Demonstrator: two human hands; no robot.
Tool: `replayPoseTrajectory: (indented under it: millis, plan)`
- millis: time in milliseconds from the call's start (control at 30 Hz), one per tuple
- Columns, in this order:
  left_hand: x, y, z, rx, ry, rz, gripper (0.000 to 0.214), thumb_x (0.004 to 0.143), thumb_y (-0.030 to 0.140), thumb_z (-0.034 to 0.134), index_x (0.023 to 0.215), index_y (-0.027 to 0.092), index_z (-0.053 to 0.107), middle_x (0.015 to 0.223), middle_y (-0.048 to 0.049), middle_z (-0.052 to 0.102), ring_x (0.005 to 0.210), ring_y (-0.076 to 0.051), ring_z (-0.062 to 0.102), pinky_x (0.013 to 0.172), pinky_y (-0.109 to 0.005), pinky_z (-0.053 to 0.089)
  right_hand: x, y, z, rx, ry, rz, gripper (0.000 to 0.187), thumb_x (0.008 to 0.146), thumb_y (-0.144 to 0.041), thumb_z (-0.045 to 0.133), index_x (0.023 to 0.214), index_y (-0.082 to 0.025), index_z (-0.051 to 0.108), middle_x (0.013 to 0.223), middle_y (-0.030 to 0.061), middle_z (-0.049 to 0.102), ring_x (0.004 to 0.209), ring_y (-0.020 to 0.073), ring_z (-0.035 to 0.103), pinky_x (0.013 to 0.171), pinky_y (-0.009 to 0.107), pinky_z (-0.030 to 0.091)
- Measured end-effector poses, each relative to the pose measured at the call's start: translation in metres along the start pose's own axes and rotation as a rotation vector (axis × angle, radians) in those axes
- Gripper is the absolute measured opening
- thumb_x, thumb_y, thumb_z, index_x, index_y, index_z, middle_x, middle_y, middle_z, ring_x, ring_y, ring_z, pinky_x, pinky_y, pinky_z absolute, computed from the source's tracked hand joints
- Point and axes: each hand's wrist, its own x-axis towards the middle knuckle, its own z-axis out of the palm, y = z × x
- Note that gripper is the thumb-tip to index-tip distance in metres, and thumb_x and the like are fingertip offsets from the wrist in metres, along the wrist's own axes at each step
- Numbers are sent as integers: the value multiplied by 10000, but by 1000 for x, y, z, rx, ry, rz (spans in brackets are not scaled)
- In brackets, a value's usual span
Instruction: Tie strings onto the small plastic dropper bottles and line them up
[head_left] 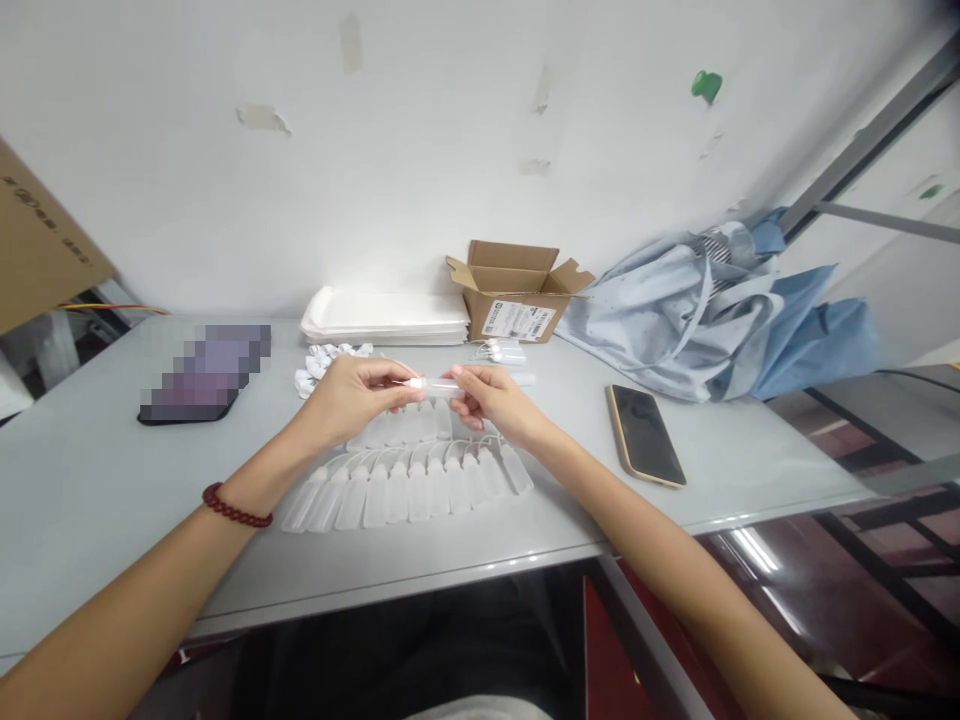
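Note:
Held out over the table, a small translucent plastic tube (444, 388) with a white end piece (415, 383) lies level between both hands. My left hand (365, 388) pinches the white end piece between thumb and fingertips. My right hand (491, 397), its fingers closed, grips the tube's clear body. Below the hands, a fanned row of several translucent containers (409, 490) with white tops and thin curved white strands lies on the table. Part of a second row (401, 428) shows behind it. Small white pieces (330, 358) are heaped beyond my left hand.
An opened cardboard box (517, 300) stands against the wall beside a stack of white sheets or pouches (386, 315). More white-topped containers (501, 352) lie before the box. A phone (646, 435) and blue fabric (675, 310) are on the right, a blurred-out dark device (206, 375) on the left.

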Motion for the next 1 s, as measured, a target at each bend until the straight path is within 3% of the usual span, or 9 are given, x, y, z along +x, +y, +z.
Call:
replayPoseTrajectory:
  millis: [100,300,467,567,800,1000]
  plan:
    - [0,-3,1,-21,9,6,199,693,368,734,754,179,740,836,-41,732,588,-127,593,608,-258,529,1,2,0,49,4,13,363,878,-529,516,921,-169,518,518,-83,447,368,54,363,365,195,253]
    - [4,-11,0,-117,-76,-26,310,792,465,641,762,171,735,715,-43,708,666,-166,655,716,-295,563,2,4,0,98,19,-36,359,855,-530,548,899,-176,510,556,-75,478,382,52,394,378,193,297]
    - [6,-14,-1,-188,-177,-150,392,822,519,601,733,149,696,747,-70,707,601,-162,657,611,-299,567,1,1,2,91,40,-54,318,867,-491,541,907,-177,507,556,-78,474,384,51,398,384,191,310]
    - [5,-12,-1,-139,-223,-116,366,836,494,594,740,153,689,739,-57,697,596,-151,643,600,-287,558,0,-2,2,52,49,-43,299,883,-474,520,897,-176,506,537,-82,461,373,49,390,375,187,292]
    - [3,-10,0,-67,-125,-5,267,794,407,664,932,185,718,796,-39,711,675,-166,640,651,-289,552,2,1,-1,80,60,-21,363,856,-541,539,896,-181,505,528,-87,450,358,45,369,359,183,266]
    - [3,-9,2,-143,-168,-94,417,862,524,542,743,154,694,768,-72,697,631,-156,632,588,-278,551,2,0,1,85,78,-52,352,857,-525,547,891,-177,505,541,-82,459,369,45,381,371,186,291]
